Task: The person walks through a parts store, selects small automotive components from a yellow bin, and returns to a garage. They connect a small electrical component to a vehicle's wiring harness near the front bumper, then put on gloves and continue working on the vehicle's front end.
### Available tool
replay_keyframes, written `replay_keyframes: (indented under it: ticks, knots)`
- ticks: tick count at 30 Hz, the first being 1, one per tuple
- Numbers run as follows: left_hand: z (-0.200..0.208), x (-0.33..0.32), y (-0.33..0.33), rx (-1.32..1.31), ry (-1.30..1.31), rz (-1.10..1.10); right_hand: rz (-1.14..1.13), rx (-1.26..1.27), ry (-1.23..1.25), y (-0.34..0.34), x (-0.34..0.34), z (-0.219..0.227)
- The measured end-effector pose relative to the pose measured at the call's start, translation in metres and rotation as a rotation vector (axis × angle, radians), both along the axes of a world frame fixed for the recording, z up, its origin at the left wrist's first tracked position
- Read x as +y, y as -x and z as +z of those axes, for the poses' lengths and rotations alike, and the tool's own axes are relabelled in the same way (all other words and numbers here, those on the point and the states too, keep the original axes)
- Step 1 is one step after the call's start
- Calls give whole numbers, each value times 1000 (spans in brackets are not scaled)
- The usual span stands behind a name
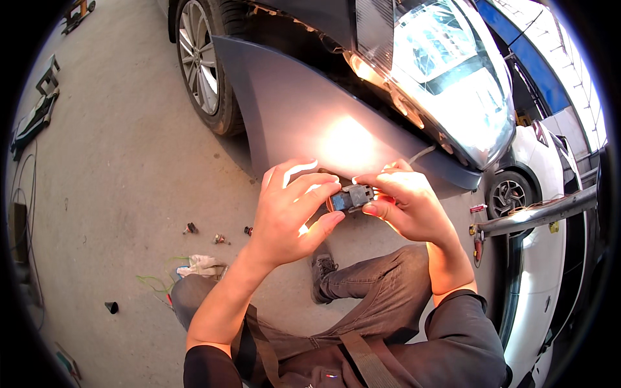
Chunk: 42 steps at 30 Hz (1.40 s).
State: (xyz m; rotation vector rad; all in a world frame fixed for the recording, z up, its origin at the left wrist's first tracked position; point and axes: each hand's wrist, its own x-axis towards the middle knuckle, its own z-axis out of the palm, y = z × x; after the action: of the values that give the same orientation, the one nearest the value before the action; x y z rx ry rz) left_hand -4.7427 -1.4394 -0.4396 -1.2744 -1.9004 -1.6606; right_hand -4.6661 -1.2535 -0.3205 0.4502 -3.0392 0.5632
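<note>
In front of the bumper, both hands hold one small electrical connector [358, 196]. It has a grey body, a blue section toward its left end and an orange ring at that end. My left hand [284, 210] has thumb and index finger around the orange-ringed end, the other fingers loosely curved. My right hand [414, 202] pinches the grey end between thumb and fingers. A thin cable [422, 154] shows just behind the right hand. The loosened-looking dark bumper cover [291, 97] lies just beyond my hands, with a bright light patch on it.
Above the bumper is a clear headlight [440, 64]; a wheel [199, 58] stands at the upper left. Small parts [221, 239] and a whitish cloth [202, 266] lie on the floor at left. A metal pole [543, 212] and a white car [540, 278] are at right.
</note>
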Motion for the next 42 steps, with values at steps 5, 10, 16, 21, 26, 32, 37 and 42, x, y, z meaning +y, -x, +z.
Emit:
replay_keyframes:
  ticks: [5, 10, 16, 21, 26, 32, 37, 42]
  knots:
    - [-2, -2, 5, 36, 16, -29, 16, 14, -11, 1, -1, -1]
    - [0, -1, 2, 15, 47, -26, 20, -29, -29, 2, -2, -1]
    - [-4, 0, 1, -19, 46, -4, -23, 109, 55, 1, -8, -5]
    - [-1, 0, 0, -26, 31, 5, 26, 76, 55, 2, -2, -5]
    - [-2, 2, -1, 41, 49, 59, 75, 44, -18, 3, 2, -4]
    - [3, -1, -5, 113, 79, 105, 2, -27, 26, -2, 0, 0]
    - [2, -2, -7, 130, 109, 143, -56, -50, 97, -2, -1, -1]
    - [-1, 2, -12, 166, 124, 207, -65, -84, 19, -2, 0, 1]
